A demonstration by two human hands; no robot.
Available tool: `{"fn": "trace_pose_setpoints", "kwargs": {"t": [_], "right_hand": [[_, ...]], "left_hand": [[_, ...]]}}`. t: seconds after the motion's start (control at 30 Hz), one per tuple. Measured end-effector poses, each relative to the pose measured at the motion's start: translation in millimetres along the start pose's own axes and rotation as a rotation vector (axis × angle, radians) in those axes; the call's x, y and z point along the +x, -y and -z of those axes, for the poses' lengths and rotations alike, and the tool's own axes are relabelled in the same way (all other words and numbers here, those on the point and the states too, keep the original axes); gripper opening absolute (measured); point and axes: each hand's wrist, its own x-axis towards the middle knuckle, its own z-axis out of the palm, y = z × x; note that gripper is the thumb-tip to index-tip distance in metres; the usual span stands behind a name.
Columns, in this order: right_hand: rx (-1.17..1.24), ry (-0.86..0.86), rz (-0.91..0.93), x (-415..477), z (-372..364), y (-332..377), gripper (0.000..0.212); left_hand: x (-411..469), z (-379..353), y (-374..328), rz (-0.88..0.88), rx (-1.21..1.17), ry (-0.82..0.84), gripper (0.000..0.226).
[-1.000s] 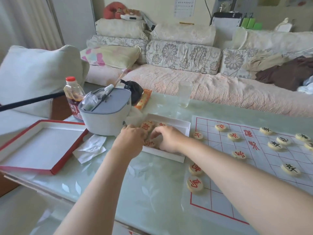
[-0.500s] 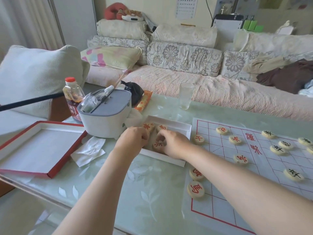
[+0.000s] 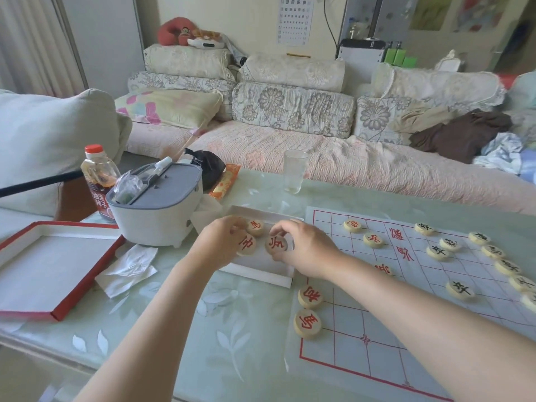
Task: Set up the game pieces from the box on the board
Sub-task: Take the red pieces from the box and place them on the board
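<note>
The white box [image 3: 262, 275] sits on the table left of the paper board [image 3: 406, 309]. My left hand [image 3: 220, 245] pinches a round red-lettered piece [image 3: 246, 245] just above the box. My right hand [image 3: 307, 248] pinches another red-lettered piece [image 3: 276, 244] beside it. One more red piece [image 3: 255, 226] lies in the box behind them. Several red pieces, such as one [image 3: 307, 323] at the near left edge, and several black-lettered pieces like one [image 3: 459, 289] on the right, lie on the board.
A grey-lidded white container [image 3: 156, 210] stands left of the box, with a sauce bottle [image 3: 100, 181] behind it. The red-edged box lid [image 3: 49, 268] and a crumpled tissue [image 3: 127, 268] lie at the left. A drinking glass [image 3: 294, 174] stands near the table's far edge.
Both hands were down in the box among the pieces. Now each has lifted a red piece clear of it, and the camera has moved closer.
</note>
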Motion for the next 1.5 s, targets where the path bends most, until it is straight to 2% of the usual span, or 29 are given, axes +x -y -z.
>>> {"fn": "trace_pose_setpoints", "kwargs": {"t": [0.07,0.17,0.23,0.27,0.37,0.43,0.5,0.63,0.83,0.97,1.1,1.3,1.5], "right_hand": [[0.003,-0.023,-0.016,-9,11,-7,0.037],[-0.003,-0.059,-0.058,-23,27,-24,0.028],[-0.019,-0.065,-0.102,-34,35,-39,0.025],[-0.026,-0.068,-0.122,-39,38,-46,0.026],[-0.031,-0.092,-0.156,-51,45,-64,0.027],[-0.043,-0.113,-0.191,-54,49,-74,0.026],[-0.054,-0.129,-0.231,-53,52,-85,0.024],[-0.084,-0.174,-0.312,-39,56,-107,0.022],[-0.144,-0.266,-0.427,-6,69,-157,0.02],[-0.209,-0.31,-0.539,3,91,-204,0.017],[-0.188,-0.287,-0.583,19,102,-232,0.025],[-0.142,-0.295,-0.531,55,83,-232,0.022],[-0.236,-0.301,-0.57,62,68,-226,0.015]], "left_hand": [[-5,-7,-15,0.02,-0.099,0.069,0.028],[-2,-27,-31,0.055,-0.041,0.209,0.031],[5,-42,-30,0.131,-0.087,0.292,0.029],[5,-46,-33,0.115,-0.085,0.311,0.028],[-8,-48,-50,0.115,-0.277,0.359,0.021],[-11,-49,-54,0.071,-0.271,0.399,0.04],[-7,-53,-60,0.024,-0.194,0.335,0.048],[4,-67,-73,-0.018,-0.153,0.209,0.048],[21,-87,-83,-0.152,0.053,0.161,0.046],[33,-102,-87,-0.181,0.031,0.219,0.047],[42,-110,-87,-0.213,0.042,0.191,0.05],[42,-113,-78,-0.252,0.019,0.153,0.051],[49,-113,-74,-0.233,-0.06,0.152,0.053]]}}
